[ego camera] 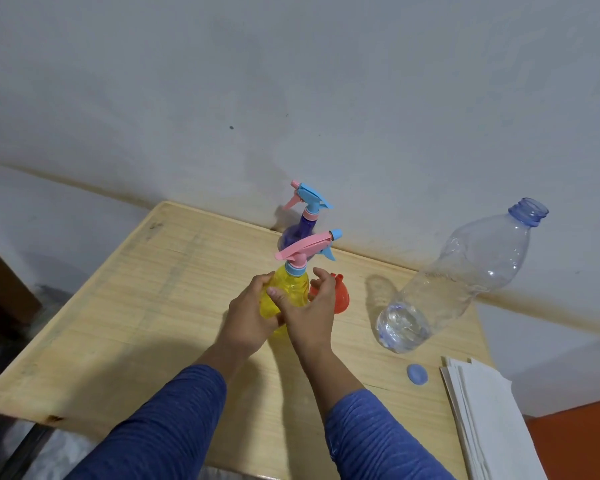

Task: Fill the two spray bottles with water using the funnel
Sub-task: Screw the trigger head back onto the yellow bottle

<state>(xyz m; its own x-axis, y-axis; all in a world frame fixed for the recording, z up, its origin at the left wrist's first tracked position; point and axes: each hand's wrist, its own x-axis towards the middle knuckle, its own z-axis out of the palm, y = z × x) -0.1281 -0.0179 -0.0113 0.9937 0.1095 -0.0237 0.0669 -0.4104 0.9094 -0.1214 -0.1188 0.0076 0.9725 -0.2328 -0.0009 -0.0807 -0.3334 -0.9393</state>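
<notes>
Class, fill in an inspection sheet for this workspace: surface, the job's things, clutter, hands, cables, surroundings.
Surface: light wooden table, scuffed, dark mark at its near left corner.
Job's things: yellow spray bottle upright, sprayer head on; purple spray bottle upright behind it, head on; orange funnel on the table beside the yellow bottle; clear water bottle uncapped, little water left in it.
Clutter: blue cap lying loose; stack of white paper napkins at the right edge.
Hands: left hand holds the yellow bottle's body; right hand curled round its other side.
Cables: nothing seen.
Surroundings: pale wall behind the table.
</notes>
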